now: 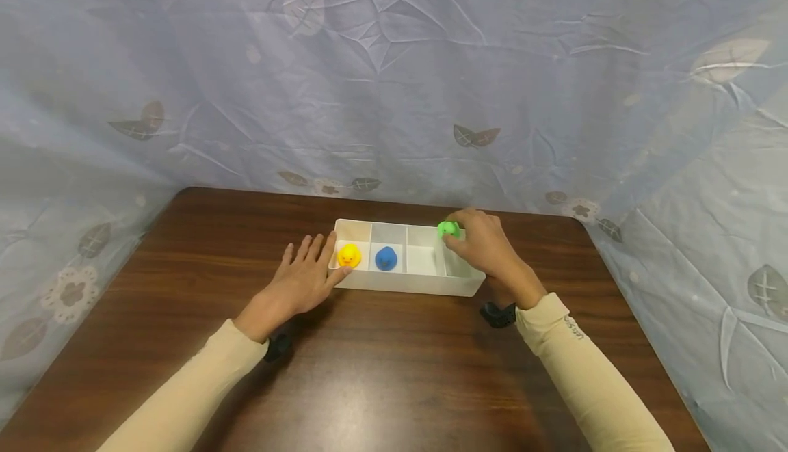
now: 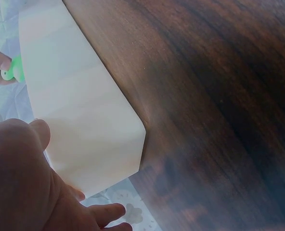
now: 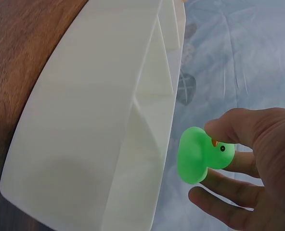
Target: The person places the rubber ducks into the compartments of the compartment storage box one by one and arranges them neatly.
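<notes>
A white box [image 1: 400, 282] with several compartments in a row lies on the table. In its leftmost compartment sits a yellow rubber duck [image 1: 349, 256], and a blue rubber duck [image 1: 386, 258] is in the one beside it. My right hand [image 1: 486, 242] pinches a green rubber duck [image 3: 193, 155] between thumb and fingers, above the right part of the box, near its back edge. At the box's left end rests my left hand [image 1: 301, 277], fingers extended, its thumb over the front rim. The left wrist view shows the box's outer wall [image 2: 84, 96] by that thumb.
The brown wooden table [image 1: 345, 377] carries the box near its far edge. A pale curtain [image 1: 382, 96] with leaf and flower prints hangs behind the table and along both sides. Dark wrist straps [image 1: 497, 315] are on both wrists.
</notes>
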A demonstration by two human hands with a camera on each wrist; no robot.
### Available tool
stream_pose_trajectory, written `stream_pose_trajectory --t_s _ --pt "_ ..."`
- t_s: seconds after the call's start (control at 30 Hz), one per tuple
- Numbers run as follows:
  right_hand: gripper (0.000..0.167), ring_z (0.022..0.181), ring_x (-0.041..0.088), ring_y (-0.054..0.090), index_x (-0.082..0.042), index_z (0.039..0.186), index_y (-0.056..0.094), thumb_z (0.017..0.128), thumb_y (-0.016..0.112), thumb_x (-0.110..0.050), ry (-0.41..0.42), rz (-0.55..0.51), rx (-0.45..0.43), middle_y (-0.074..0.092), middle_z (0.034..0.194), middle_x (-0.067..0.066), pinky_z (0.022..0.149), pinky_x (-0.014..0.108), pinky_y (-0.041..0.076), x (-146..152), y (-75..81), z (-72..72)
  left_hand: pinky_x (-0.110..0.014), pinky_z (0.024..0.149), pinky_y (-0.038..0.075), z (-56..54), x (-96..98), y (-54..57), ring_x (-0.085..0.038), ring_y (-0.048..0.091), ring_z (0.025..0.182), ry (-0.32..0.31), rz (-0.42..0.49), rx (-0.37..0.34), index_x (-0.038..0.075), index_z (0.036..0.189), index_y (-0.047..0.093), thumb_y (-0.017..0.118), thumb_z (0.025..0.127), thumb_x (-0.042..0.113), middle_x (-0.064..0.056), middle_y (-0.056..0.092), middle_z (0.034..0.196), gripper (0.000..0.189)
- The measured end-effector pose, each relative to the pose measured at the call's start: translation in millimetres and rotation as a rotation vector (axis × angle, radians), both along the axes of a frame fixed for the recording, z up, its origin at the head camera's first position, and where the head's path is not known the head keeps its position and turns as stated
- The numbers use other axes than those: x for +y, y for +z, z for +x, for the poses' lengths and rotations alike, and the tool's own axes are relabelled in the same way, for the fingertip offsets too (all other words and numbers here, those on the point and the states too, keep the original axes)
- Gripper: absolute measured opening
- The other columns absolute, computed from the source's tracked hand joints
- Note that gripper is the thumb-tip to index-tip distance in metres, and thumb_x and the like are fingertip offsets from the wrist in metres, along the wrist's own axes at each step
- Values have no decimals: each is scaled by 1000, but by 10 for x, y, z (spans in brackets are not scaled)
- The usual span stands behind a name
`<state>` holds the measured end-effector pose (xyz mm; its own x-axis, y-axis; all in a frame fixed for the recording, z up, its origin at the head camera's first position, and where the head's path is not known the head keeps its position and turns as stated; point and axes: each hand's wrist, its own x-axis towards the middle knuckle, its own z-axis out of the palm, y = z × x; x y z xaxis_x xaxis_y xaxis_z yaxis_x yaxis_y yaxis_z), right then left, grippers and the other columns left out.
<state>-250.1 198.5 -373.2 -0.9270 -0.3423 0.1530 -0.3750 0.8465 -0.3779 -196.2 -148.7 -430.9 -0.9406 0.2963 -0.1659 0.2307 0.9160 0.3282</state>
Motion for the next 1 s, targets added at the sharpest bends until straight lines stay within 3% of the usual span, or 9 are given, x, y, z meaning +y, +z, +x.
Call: stream_pose_trajectory --t_s 0.4,1.0 --pt "32 127 40 67 -5 124 75 99 74 -24 73 27 -16 74 134 15 113 68 40 -225 -28 56 -74 131 5 -1 -4 17 -51 8 166 -7 -9 -26 10 173 -2 31 113 62 -28 9 178 86" --pt "30 113 35 71 -6 120 76 94 82 -22 116 81 -1 76 124 13 102 63 48 -362 -110 85 -74 131 5 -5 1 20 -51 8 166 -4 -4 -33 9 173 -2 30 113 62 -28 10 178 86"
